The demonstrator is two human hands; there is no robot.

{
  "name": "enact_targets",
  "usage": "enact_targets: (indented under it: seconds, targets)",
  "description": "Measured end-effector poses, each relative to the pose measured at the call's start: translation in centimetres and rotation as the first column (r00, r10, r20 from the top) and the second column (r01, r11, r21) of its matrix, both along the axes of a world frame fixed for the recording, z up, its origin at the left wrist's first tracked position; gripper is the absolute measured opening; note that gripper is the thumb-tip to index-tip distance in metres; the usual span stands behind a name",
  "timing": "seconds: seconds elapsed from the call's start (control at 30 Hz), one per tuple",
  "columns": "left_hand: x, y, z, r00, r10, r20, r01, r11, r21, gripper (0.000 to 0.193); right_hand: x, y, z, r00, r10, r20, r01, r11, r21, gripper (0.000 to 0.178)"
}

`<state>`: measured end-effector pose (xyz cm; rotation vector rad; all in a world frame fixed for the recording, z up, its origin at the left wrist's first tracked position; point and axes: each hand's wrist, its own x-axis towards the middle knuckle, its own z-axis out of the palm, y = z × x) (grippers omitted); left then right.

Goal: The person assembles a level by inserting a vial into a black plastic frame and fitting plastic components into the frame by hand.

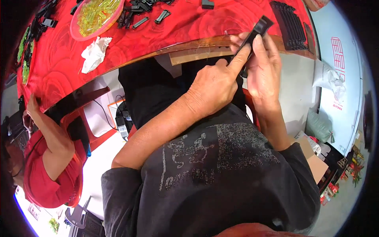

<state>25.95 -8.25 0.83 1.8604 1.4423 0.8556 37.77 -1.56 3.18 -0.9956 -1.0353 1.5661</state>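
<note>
Just past the table's front edge, both hands meet on a long, narrow black plastic piece, held tilted with its wider end up and to the right. My right hand has its thumb against the piece, with its fingers behind it. The index finger of my left hand lies along the lower part, and the other fingers curl in beneath. The lower end is partly hidden by my hands. To the right, a row of similar long black pieces lies side by side on the red tablecloth.
A pink-rimmed basket holds yellow-green translucent parts. Loose black parts and a crumpled white tissue lie nearby. At the left sits a person in a red shirt, arm at the table. An open cardboard box stands low at right.
</note>
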Motion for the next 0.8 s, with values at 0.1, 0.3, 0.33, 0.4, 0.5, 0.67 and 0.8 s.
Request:
enact_targets:
  seconds: [0.1,0.3,0.33,0.4,0.5,0.67,0.8]
  targets:
    - [0.1,0.2,-0.6,0.999,0.044,-0.020,-0.043,0.998,0.049,0.078,-0.1,0.5,-0.2,0.999,-0.016,-0.052,0.017,1.000,0.022,0.021]
    - [0.0,-0.3,-0.5,0.999,0.044,0.014,-0.045,0.995,0.090,0.068,0.4,1.1,-0.5,0.997,-0.038,-0.065,0.036,0.999,-0.031,0.022]
    - [-0.2,-0.3,-0.2,0.999,0.035,0.016,-0.036,0.996,0.079,0.066,0.4,1.2,-0.4,0.998,-0.038,-0.051,0.036,0.999,-0.036,0.023]
    - [-0.2,-0.3,0.2,0.999,0.028,0.018,-0.029,0.997,0.068,0.064,0.4,1.3,-0.4,0.999,-0.036,-0.037,0.034,0.999,-0.041,0.023]
    - [-0.1,-0.3,0.4,0.999,0.024,-0.027,-0.024,1.000,0.010,0.063,0.5,1.2,-0.8,0.999,-0.024,-0.038,0.022,0.998,-0.056,0.023]
    - [-0.1,-0.5,0.7,0.999,0.012,-0.044,-0.016,0.997,-0.082,0.060,0.8,0.8,-1.2,1.000,-0.020,-0.020,0.019,0.998,-0.059,0.022]
    - [0.1,-0.4,0.1,1.000,0.009,-0.029,-0.008,1.000,0.016,0.063,0.5,0.4,-0.8,0.999,-0.036,-0.005,0.035,0.998,-0.050,0.022]
